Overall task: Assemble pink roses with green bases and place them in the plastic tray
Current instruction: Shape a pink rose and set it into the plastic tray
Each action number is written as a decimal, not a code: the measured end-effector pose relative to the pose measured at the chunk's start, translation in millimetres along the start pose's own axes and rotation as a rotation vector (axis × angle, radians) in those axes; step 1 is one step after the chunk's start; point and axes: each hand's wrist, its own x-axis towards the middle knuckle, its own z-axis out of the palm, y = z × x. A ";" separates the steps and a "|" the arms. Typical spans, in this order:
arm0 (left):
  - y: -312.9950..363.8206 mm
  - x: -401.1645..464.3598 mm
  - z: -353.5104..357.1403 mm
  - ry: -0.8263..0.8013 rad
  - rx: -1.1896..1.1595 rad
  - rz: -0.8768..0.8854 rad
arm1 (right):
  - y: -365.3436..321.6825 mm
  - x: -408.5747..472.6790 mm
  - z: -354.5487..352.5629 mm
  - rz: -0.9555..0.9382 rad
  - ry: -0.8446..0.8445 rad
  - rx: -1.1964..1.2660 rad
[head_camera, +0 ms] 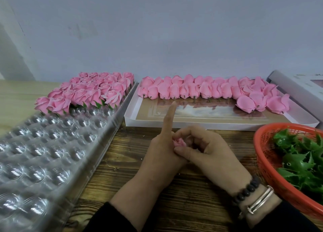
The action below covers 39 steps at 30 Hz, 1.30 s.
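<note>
A pink rose (pixel 179 142) sits between both hands at the table's middle, mostly hidden by fingers. My left hand (pixel 161 153) cups it from the left, its index finger pointing straight up. My right hand (pixel 208 153) curls its fingers and thumb round the rose from the right. Whether a green base is on the rose is hidden. The clear plastic tray (pixel 43 153) lies at the left, with several finished roses (pixel 90 90) with green bases filling its far rows. Green bases (pixel 304 160) lie in a red basket (pixel 264 155) at the right.
A shallow white box (pixel 174 123) behind the hands holds rows of bare pink rose heads (pixel 201 90). Its lid (pixel 300 86) leans at the far right against a pale wall. The wooden table (pixel 174 193) runs under my forearms, and my right wrist wears a bead bracelet and a metal bangle.
</note>
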 end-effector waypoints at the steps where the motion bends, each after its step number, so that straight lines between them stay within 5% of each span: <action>1: -0.3 0.0 0.0 -0.014 -0.018 0.006 | 0.5 0.1 0.1 0.000 0.000 0.004; 9: -2.7 -0.2 -1.0 -0.067 -0.140 -0.186 | 5.4 2.3 -7.4 -0.029 0.170 0.102; 18: 3.1 -1.2 -4.1 -0.141 -0.208 -0.146 | -1.2 -0.5 -0.6 -0.181 0.024 -0.258; 24: 0.6 0.4 -2.3 0.022 -0.667 -0.319 | 5.2 -0.6 1.3 -0.211 0.262 -0.155; 31: 4.6 4.2 0.5 0.154 -1.121 -0.447 | 10.1 0.1 19.7 -0.025 0.118 -0.014; 39: 6.9 3.1 1.3 0.013 -1.086 -0.475 | 3.9 -1.2 11.7 0.130 0.024 0.234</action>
